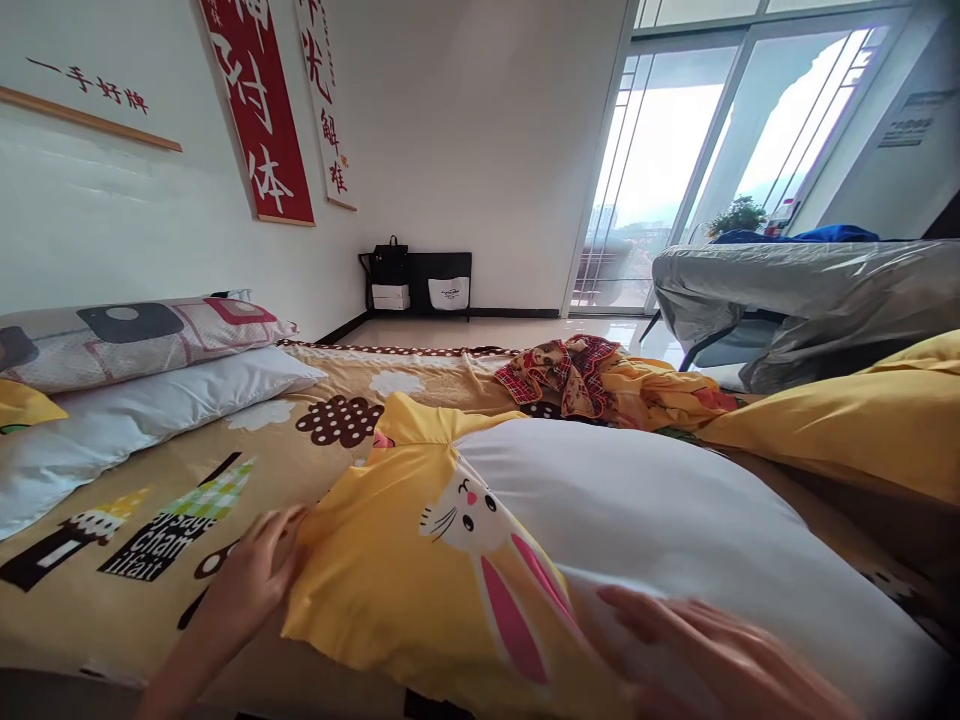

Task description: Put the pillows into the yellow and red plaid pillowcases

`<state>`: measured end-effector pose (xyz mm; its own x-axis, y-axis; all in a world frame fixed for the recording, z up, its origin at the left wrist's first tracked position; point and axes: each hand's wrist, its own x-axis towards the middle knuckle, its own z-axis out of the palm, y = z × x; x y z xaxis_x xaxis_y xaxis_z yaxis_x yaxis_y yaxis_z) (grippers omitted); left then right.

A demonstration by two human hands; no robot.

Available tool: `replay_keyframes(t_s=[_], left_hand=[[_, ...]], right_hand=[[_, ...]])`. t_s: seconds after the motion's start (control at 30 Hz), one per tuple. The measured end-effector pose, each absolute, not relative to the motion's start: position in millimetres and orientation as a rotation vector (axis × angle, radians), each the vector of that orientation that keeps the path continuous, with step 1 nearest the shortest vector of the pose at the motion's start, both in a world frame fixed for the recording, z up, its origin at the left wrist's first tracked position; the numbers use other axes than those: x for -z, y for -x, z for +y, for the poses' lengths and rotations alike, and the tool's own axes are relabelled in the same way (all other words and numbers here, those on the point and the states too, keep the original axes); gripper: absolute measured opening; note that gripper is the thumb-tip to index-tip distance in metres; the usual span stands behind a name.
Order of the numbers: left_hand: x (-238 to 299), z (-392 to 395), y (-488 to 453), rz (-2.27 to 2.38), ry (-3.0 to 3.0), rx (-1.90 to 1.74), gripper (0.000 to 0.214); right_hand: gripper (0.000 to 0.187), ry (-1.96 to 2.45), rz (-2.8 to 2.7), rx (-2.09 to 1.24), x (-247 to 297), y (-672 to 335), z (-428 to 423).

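A yellow pillowcase (pixel 360 540) with a white rabbit print covers the left end of a white pillow (pixel 660 490); the rest of the pillow is bare. At the case's left edge, my left hand (pixel 262 560) is closed, its curled fingers gripping the yellow cloth. My right hand (pixel 697 630) lies over the near side of the white pillow, beside the case's opening. Its fingers stretch leftward, slightly blurred, and their undersides are hidden. Both pillow and case rest on a tan patterned bed sheet (pixel 292 450).
Stacked at the left are a patterned pillow (pixel 202 335) and another white pillow (pixel 150 410). A crumpled red-and-yellow cloth (pixel 570 375) lies on the far side of the bed. Yellow bedding (pixel 862 420) is bunched at right, before a plastic-covered table (pixel 795 275).
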<state>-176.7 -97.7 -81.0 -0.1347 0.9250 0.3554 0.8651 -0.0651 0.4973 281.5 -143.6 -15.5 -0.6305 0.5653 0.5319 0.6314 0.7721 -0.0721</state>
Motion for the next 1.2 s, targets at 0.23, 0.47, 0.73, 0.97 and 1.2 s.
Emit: replay_keyframes(t_s=[0.23, 0.47, 0.73, 0.97, 1.2], left_hand=[[44.1, -62.3, 124.3, 2.13, -2.161, -0.936, 0.053], [59.8, -46.7, 133.1, 1.625, -1.656, -0.903, 0.051], [73.0, -39.1, 151.6, 1.646, -1.284, -1.29, 0.062], [89.4, -37.2, 152.7, 1.698, -1.23, -1.07, 0.048], [74.9, -45.8, 144.2, 1.854, -1.35, -0.974, 0.043]], right_hand=[[0.009, 0.638, -2.301, 0.845, 14.2, -185.1, -131.5], [0.046, 0.735, -2.547, 0.71, 83.9, -169.5, -76.8], [0.018, 0.671, -2.585, 0.561, 67.3, -184.7, -81.2], [0.02, 0.735, -2.466, 0.425, 69.9, -191.1, -71.3], [0.027, 0.794, -2.52, 0.274, 71.1, -209.6, -72.6]])
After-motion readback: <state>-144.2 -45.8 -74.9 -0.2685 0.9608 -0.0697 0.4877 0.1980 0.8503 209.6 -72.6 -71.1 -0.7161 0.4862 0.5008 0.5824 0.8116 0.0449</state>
